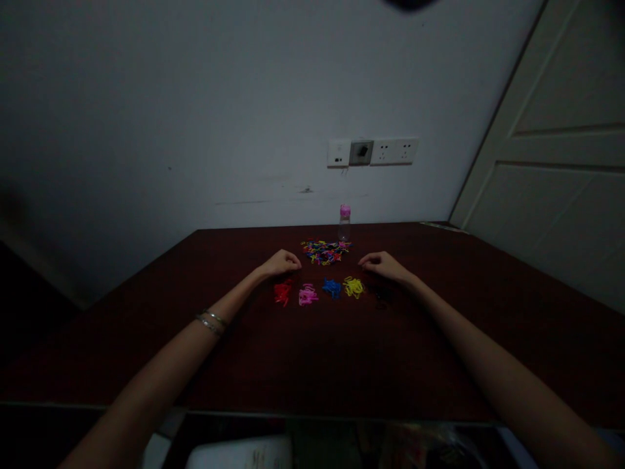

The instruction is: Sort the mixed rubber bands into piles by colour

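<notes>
My left hand (pixel 282 262) rests at the left of a mixed heap of small, bright, loop-like pieces (pixel 325 253), its fingers curled together. On the heap's other side is my right hand (pixel 384 265), with thumb and fingers drawn close. Whatever either hand may hold is too small to see. Nearer to me lie piles sorted by colour: red pieces (pixel 282 293) just below my left hand, then pink pieces (pixel 308 295), blue pieces (pixel 332 288) and yellow pieces (pixel 353 287). A dark pile (pixel 381 298), hard to make out, lies below my right hand.
A clear bottle with a pink cap (pixel 344 225) stands behind the heap on the dark red table (pixel 312 358). Wall sockets (pixel 385 152) are above it, and a pale door (pixel 561 163) is at the right. Below the table's front edge, a white object (pixel 241 453) shows in an open space.
</notes>
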`<state>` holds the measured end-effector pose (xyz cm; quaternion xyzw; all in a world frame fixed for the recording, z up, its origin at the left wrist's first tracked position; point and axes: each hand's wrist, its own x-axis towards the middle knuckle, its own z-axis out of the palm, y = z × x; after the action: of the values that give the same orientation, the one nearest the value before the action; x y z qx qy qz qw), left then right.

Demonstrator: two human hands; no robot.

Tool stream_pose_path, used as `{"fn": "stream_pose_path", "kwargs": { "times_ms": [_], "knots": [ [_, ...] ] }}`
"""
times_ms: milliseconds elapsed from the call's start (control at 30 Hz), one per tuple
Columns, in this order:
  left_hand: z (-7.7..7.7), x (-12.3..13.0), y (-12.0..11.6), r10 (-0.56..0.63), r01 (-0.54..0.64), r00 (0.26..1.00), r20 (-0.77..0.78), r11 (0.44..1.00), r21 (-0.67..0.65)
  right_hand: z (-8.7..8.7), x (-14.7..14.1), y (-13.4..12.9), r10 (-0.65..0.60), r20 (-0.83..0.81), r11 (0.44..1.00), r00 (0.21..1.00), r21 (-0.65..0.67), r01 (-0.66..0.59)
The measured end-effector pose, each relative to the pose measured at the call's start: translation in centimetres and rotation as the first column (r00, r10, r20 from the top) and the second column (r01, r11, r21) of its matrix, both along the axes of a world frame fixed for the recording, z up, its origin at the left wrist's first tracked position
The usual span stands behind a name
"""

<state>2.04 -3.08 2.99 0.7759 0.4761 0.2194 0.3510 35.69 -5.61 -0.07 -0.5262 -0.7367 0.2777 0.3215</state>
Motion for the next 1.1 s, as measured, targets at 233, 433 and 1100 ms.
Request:
{"fn": "stream_pose_path", "kwargs": {
  "times_ms": [233, 433, 1100],
  "knots": [
    [-0.4, 2.2, 1.5, 0.049, -0.021, 0.993, -0.105, 0.966, 0.259, 0.3, -0.5, -0.6, -0.006, 0.008, 1.0, 1.0, 0.009, 0.006],
    [-0.6, 3.9, 2.6, 0.116, -0.038, 0.973, -0.198, 0.933, 0.357, 0.7, -0.8, -1.0, -0.026, -0.003, 1.0, 1.0, -0.004, 0.026],
    [0.1, 4.2, 3.1, 0.093, -0.009, 0.959, -0.267, 0.954, 0.301, 0.7, -0.9, -1.2, -0.018, 0.006, 1.0, 1.0, 0.0, 0.018]
  ]
}}
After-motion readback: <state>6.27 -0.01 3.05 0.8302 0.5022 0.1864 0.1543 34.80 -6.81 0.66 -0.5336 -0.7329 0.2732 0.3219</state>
